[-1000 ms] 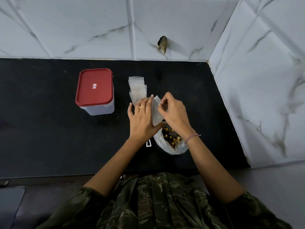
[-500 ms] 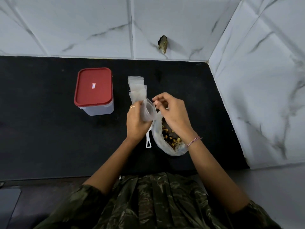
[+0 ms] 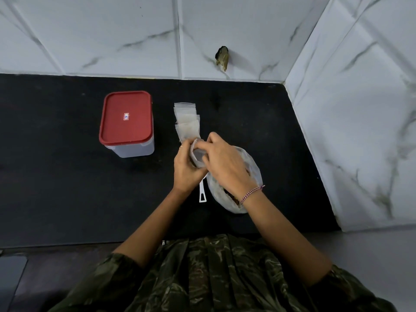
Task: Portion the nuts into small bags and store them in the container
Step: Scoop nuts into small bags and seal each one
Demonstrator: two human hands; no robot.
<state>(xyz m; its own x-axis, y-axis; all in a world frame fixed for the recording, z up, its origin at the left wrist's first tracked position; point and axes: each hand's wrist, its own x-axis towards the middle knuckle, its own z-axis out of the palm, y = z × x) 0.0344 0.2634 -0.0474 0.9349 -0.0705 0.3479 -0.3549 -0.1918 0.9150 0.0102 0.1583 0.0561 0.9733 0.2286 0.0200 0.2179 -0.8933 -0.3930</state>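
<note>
A black counter ran up to a white marbled wall at the far side and on the right; on it, to the left, stood the container, its red lid pressed on. Right of centre lay the large clear bag with nuts showing at its near end, partly under the right wrist. The left hand curled round one small bag, holding it upright with the mouth open just left of the large bag; the right hand bent its fingers over that mouth and pinched the rim (whether anything lay inside could not be told). Just beyond the hands lay a stack of empty small bags, overlapping. A white handle stuck out near the left wrist; a beaded bracelet circled the right wrist; a ring sat on a left finger.
</note>
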